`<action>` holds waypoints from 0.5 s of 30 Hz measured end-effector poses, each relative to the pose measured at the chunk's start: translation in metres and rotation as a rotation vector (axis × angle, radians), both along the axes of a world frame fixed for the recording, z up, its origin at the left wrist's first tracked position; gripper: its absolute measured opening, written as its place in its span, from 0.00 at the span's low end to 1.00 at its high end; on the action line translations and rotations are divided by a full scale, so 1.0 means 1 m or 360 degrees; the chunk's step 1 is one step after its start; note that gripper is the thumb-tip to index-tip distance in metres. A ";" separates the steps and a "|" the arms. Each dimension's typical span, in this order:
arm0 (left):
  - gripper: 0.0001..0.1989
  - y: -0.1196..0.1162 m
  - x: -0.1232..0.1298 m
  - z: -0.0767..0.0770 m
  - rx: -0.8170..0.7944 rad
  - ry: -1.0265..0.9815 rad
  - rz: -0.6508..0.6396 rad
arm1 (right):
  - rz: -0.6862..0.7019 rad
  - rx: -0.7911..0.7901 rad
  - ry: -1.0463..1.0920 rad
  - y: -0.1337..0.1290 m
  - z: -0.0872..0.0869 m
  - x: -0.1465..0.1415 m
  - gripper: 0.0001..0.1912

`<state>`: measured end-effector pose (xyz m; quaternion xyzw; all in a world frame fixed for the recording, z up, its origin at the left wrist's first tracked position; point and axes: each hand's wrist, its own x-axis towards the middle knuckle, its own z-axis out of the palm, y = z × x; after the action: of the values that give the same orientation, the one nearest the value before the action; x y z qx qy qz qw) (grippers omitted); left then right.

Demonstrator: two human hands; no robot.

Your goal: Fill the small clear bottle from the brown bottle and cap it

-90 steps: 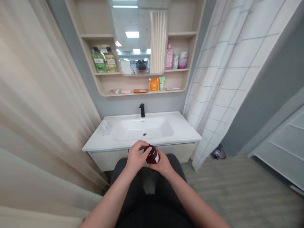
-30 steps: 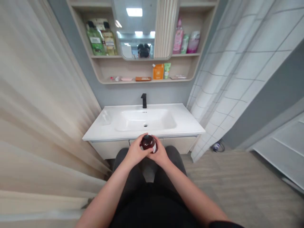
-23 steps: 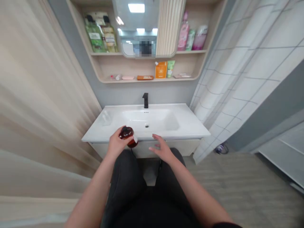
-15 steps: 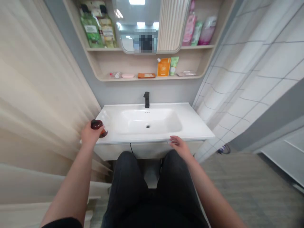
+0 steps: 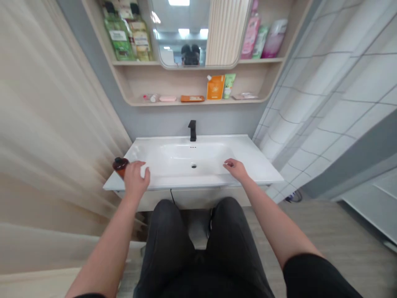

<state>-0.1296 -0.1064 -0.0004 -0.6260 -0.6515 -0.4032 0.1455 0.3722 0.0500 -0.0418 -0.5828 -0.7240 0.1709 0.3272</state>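
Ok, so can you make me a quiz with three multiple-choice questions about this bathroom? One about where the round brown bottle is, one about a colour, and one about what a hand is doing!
1. Where is the round dark brown bottle?
A) on the white sink counter
B) on the wooden shelf
C) in the basin

2. What colour is the slim faucet?
A) silver
B) black
C) gold

3. What is the right hand doing?
A) gripping the bottle
B) turning the faucet
C) resting empty by the basin

Answers:
1. A, it sits at the counter's left end, beside the left hand.
2. B, it shows dark black against the grey wall.
3. C, nothing is in it.
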 end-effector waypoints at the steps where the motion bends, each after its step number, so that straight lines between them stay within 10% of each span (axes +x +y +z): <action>1: 0.17 0.008 0.013 -0.009 -0.0146 0.0024 -0.0158 | 0.0012 -0.0042 -0.0082 0.003 -0.004 -0.004 0.13; 7: 0.21 0.064 0.052 -0.059 -0.0782 0.0187 -0.0250 | 0.0051 0.0035 -0.0537 0.000 -0.023 -0.018 0.12; 15: 0.26 0.071 0.044 -0.074 -0.0894 0.0229 -0.0219 | 0.0039 -0.0056 -0.0665 -0.005 -0.021 -0.020 0.13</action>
<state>-0.0854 -0.0352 -0.0746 -0.7115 -0.6815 -0.1705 -0.0154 0.3519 0.0448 -0.0624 -0.6024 -0.7800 0.0630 0.1575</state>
